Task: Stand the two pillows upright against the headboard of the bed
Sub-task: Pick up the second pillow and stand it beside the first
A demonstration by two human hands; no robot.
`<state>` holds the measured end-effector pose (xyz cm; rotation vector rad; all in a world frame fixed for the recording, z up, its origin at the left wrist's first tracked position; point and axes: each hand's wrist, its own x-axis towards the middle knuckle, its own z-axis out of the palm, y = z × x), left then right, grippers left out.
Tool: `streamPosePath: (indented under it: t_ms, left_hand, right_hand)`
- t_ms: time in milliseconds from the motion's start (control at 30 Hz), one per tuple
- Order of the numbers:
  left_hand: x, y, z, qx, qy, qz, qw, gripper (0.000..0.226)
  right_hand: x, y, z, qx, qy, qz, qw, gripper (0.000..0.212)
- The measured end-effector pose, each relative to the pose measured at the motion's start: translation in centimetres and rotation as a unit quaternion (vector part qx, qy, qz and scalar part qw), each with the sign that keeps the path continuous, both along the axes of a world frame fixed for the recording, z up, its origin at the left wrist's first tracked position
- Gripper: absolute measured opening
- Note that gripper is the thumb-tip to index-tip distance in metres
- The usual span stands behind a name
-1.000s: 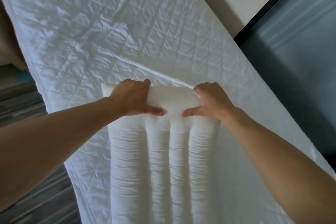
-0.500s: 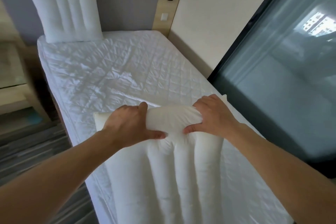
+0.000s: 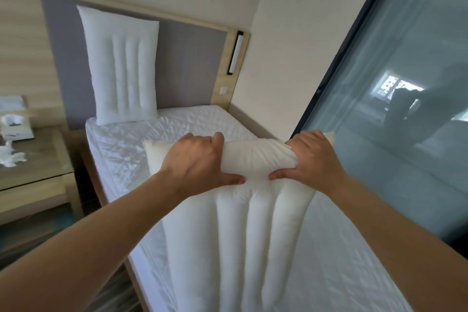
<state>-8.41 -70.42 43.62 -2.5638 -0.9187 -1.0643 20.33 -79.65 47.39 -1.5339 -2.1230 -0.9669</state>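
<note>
One white ribbed pillow [image 3: 121, 66] stands upright on the left half of the bed, leaning against the grey headboard [image 3: 187, 63]. A second white ribbed pillow [image 3: 243, 235] hangs lengthwise in front of me above the mattress [image 3: 177, 126]. My left hand [image 3: 195, 162] and my right hand [image 3: 314, 159] both grip its top edge, thumbs toward me, fingers curled over the far side. The grey headboard to the right of the standing pillow is bare.
A wooden nightstand [image 3: 33, 172] with white items stands left of the bed. A dark-framed glass partition [image 3: 405, 109] runs along the right side. A wall lamp [image 3: 234, 53] and a switch [image 3: 223, 90] sit on the headboard's wooden right post.
The held pillow has been lifted off the mattress, and my view has tilted up from the bed surface to the headboard and the standing pillow.
</note>
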Motion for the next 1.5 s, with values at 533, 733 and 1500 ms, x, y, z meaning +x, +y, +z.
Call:
streamPosePath:
  t_ms: [533, 733, 1500]
  left_hand:
    - [-1.8, 18.4, 7.5, 0.102, 0.023, 0.024, 0.994, 0.078]
    - [-1.2, 27.4, 9.3, 0.108, 0.031, 0.047, 0.993, 0.081]
    - [1.2, 71.2, 10.6, 0.082, 0.023, -0.031, 0.996, 0.081]
  right_hand:
    - [-1.9, 18.2, 3.7, 0.136, 0.026, -0.017, 0.990, 0.084]
    - [-0.9, 28.4, 4.9, 0.142, 0.033, -0.007, 0.989, 0.087]
    - [-0.5, 66.3, 7.6, 0.116, -0.014, -0.119, 0.986, 0.086]
